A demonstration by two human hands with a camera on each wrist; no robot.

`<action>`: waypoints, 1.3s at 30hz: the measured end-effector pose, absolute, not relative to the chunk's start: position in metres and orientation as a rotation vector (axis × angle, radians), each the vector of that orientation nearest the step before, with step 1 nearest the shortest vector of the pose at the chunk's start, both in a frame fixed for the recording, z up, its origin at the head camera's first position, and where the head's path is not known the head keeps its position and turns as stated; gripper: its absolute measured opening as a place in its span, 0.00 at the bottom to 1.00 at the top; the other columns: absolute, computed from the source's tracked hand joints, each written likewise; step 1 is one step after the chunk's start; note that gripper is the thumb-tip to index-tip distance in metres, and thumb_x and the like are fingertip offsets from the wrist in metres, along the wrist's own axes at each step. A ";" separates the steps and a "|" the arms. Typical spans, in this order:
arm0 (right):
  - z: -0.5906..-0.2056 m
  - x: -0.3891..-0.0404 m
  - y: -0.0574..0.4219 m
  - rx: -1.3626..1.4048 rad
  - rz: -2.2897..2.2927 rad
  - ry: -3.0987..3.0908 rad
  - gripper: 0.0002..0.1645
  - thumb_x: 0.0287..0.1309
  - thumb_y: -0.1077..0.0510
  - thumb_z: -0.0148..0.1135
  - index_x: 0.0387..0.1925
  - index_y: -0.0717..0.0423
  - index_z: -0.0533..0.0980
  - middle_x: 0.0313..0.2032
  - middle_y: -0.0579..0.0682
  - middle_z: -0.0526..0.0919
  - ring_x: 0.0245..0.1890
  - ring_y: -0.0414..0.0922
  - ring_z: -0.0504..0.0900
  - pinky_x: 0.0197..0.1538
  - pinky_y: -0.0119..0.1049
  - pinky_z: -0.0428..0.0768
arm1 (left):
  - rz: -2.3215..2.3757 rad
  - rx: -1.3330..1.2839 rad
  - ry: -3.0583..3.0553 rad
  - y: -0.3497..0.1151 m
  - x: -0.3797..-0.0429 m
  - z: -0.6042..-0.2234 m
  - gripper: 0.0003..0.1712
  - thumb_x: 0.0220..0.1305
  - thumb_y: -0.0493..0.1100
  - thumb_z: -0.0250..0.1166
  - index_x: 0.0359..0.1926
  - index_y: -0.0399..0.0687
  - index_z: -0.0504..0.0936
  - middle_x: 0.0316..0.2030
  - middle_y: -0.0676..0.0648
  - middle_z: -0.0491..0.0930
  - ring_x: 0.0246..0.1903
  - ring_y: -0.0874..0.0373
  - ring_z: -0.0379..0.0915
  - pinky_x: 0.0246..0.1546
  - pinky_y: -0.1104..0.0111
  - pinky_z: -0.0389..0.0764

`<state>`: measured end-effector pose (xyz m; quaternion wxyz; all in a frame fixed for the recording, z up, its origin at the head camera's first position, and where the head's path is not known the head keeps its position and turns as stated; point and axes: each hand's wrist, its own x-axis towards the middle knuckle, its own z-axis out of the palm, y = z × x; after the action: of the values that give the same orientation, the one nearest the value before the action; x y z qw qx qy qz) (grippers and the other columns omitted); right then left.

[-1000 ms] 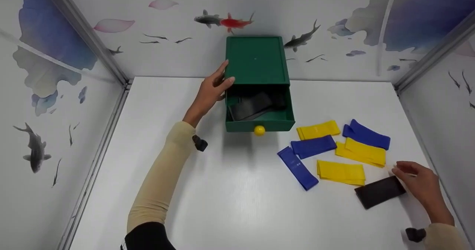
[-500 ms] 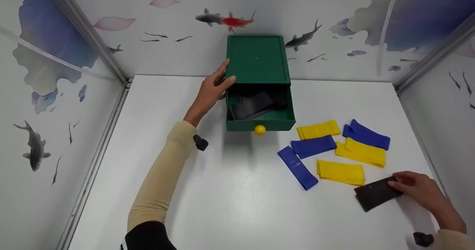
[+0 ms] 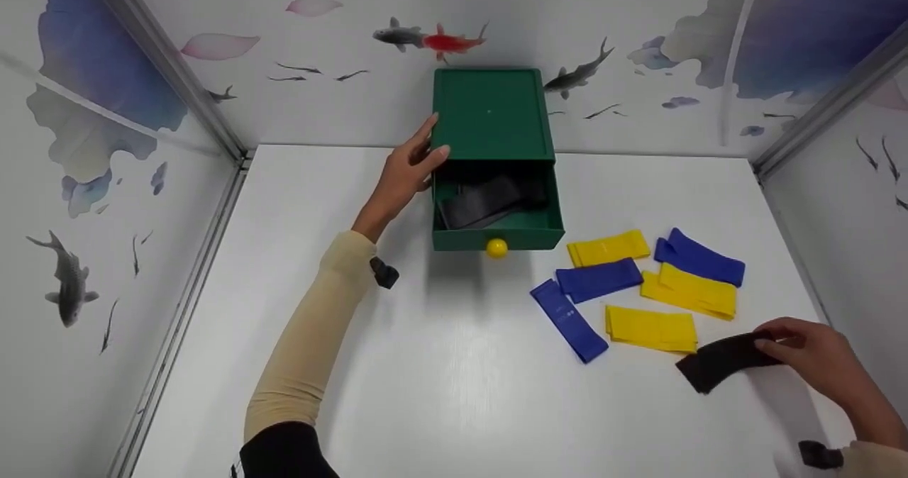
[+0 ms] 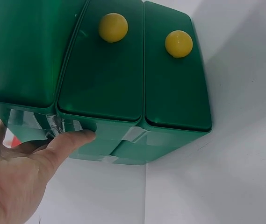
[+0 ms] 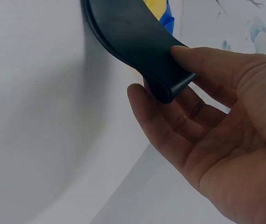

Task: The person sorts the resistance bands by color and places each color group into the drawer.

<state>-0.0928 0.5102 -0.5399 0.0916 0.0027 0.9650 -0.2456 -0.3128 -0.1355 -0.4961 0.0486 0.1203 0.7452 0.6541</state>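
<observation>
At the lower right, my right hand (image 3: 816,354) pinches one end of a black resistance band (image 3: 731,356) between thumb and fingers. That end is raised off the table and the band bends down to its far end. In the right wrist view, the black band (image 5: 137,42) shows a folded loop end at the fingertips. My left hand (image 3: 404,176) rests against the left side of a green drawer cabinet (image 3: 489,113), its thumb (image 4: 72,142) straight along the wall. The cabinet's top drawer (image 3: 525,240) is pulled out and contains black bands (image 3: 482,201).
Several yellow bands (image 3: 652,329) and blue bands (image 3: 571,322) lie flat on the white table, left of and beyond my right hand. Two lower drawers with yellow knobs (image 4: 178,44) are closed. Printed white walls enclose the table at the back and sides.
My right hand has come down onto the black band, pinched its right end and lifted it, so the band now bends. My left hand has stayed on the cabinet.
</observation>
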 end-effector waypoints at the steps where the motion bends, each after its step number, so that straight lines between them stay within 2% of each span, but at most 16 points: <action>1: -0.534 -0.092 0.507 0.000 -0.734 2.875 0.12 0.73 0.60 0.73 0.50 0.66 0.87 0.43 0.61 0.91 0.35 0.36 0.84 0.34 0.28 0.81 | 1.996 0.364 2.266 -0.136 -0.313 -0.496 0.42 0.83 0.60 0.63 0.88 0.76 0.55 0.85 0.47 0.61 0.78 0.49 0.68 0.67 0.38 0.79; 3: -0.523 -0.092 0.500 -0.013 -0.746 2.885 0.12 0.72 0.62 0.73 0.50 0.67 0.87 0.43 0.60 0.91 0.34 0.35 0.83 0.34 0.28 0.82 | 1.997 0.364 2.261 -0.136 -0.313 -0.497 0.42 0.83 0.60 0.63 0.89 0.76 0.54 0.85 0.47 0.60 0.78 0.49 0.68 0.67 0.38 0.79; 8: -0.497 -0.096 0.487 -0.055 -0.758 2.917 0.10 0.70 0.67 0.73 0.49 0.70 0.87 0.41 0.63 0.91 0.32 0.48 0.88 0.32 0.26 0.83 | 1.997 0.380 2.270 -0.136 -0.313 -0.496 0.41 0.83 0.62 0.62 0.88 0.77 0.56 0.85 0.48 0.60 0.78 0.50 0.68 0.67 0.38 0.79; 11: -0.485 -0.098 0.483 -0.080 -0.767 2.947 0.09 0.70 0.69 0.72 0.48 0.71 0.86 0.41 0.65 0.90 0.31 0.50 0.89 0.31 0.25 0.82 | 1.999 0.392 2.283 -0.135 -0.311 -0.496 0.41 0.82 0.64 0.63 0.87 0.80 0.57 0.85 0.48 0.62 0.78 0.52 0.68 0.66 0.40 0.80; 15: -0.472 -0.102 0.477 -0.114 -0.761 3.000 0.08 0.70 0.71 0.72 0.48 0.72 0.86 0.41 0.67 0.89 0.28 0.41 0.88 0.31 0.23 0.81 | 2.008 0.393 2.287 -0.135 -0.311 -0.496 0.41 0.80 0.66 0.64 0.86 0.83 0.58 0.84 0.49 0.63 0.78 0.54 0.68 0.66 0.41 0.81; 18: -0.461 -0.105 0.471 -0.131 -0.753 3.041 0.08 0.69 0.71 0.71 0.48 0.72 0.85 0.41 0.69 0.88 0.27 0.29 0.83 0.31 0.21 0.79 | 2.010 0.388 2.282 -0.135 -0.311 -0.496 0.41 0.80 0.67 0.64 0.86 0.84 0.59 0.84 0.49 0.64 0.77 0.54 0.69 0.66 0.41 0.81; 21: -0.450 -0.109 0.465 -0.153 -0.740 3.085 0.08 0.69 0.72 0.72 0.48 0.72 0.85 0.41 0.70 0.88 0.27 0.22 0.79 0.31 0.20 0.75 | 2.011 0.386 2.276 -0.135 -0.311 -0.496 0.41 0.80 0.66 0.64 0.86 0.83 0.58 0.83 0.49 0.65 0.77 0.53 0.69 0.66 0.40 0.80; 23: -0.444 -0.113 0.460 -0.168 -0.720 3.125 0.09 0.68 0.72 0.72 0.48 0.72 0.85 0.41 0.71 0.88 0.27 0.29 0.83 0.32 0.18 0.73 | 2.013 0.387 2.274 -0.136 -0.311 -0.496 0.40 0.81 0.65 0.63 0.86 0.83 0.58 0.83 0.49 0.65 0.77 0.52 0.69 0.66 0.39 0.80; 26: -0.436 -0.119 0.453 -0.201 -0.714 3.193 0.09 0.68 0.72 0.71 0.49 0.72 0.85 0.42 0.73 0.88 0.29 0.51 0.89 0.33 0.14 0.69 | 2.013 0.386 2.278 -0.136 -0.311 -0.496 0.41 0.81 0.65 0.63 0.86 0.82 0.58 0.83 0.48 0.64 0.77 0.52 0.69 0.66 0.39 0.80; 27: -0.433 -0.121 0.451 -0.212 -0.717 3.218 0.10 0.68 0.73 0.71 0.49 0.72 0.85 0.43 0.73 0.87 0.30 0.51 0.88 0.34 0.12 0.68 | 2.011 0.386 2.281 -0.136 -0.311 -0.497 0.41 0.80 0.66 0.63 0.86 0.82 0.58 0.83 0.48 0.64 0.77 0.52 0.69 0.66 0.40 0.80; 29: -0.429 -0.125 0.446 -0.255 -0.738 3.267 0.11 0.68 0.74 0.71 0.50 0.72 0.84 0.43 0.73 0.87 0.32 0.42 0.87 0.36 0.09 0.66 | 2.007 0.385 2.286 -0.136 -0.311 -0.497 0.41 0.80 0.67 0.64 0.86 0.82 0.58 0.84 0.48 0.64 0.77 0.51 0.69 0.66 0.39 0.80; 30: -0.426 -0.127 0.444 -0.287 -0.755 3.291 0.11 0.67 0.75 0.71 0.50 0.72 0.85 0.43 0.73 0.87 0.33 0.34 0.84 0.37 0.08 0.66 | 2.008 0.384 2.284 -0.136 -0.311 -0.497 0.41 0.80 0.67 0.64 0.86 0.83 0.58 0.84 0.48 0.64 0.77 0.51 0.69 0.66 0.39 0.80; 33: -0.421 -0.134 0.435 -0.394 -0.798 3.360 0.13 0.65 0.77 0.72 0.50 0.70 0.86 0.42 0.71 0.88 0.36 0.13 0.67 0.41 0.07 0.66 | 2.009 0.387 2.280 -0.136 -0.311 -0.497 0.41 0.79 0.68 0.64 0.86 0.83 0.58 0.84 0.48 0.63 0.77 0.51 0.69 0.66 0.38 0.80; 39: -0.410 -0.152 0.412 -0.538 -0.919 3.423 0.14 0.61 0.78 0.74 0.49 0.70 0.87 0.41 0.67 0.90 0.37 0.13 0.70 0.45 0.07 0.68 | 2.015 0.396 2.274 -0.136 -0.311 -0.497 0.41 0.79 0.68 0.64 0.86 0.84 0.59 0.84 0.48 0.62 0.78 0.52 0.68 0.66 0.40 0.81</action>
<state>-0.1522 0.4124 -0.4097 -0.2195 -0.1463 0.9316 -0.2501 -0.3112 -0.1356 -0.4974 0.0387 0.1291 0.7416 0.6572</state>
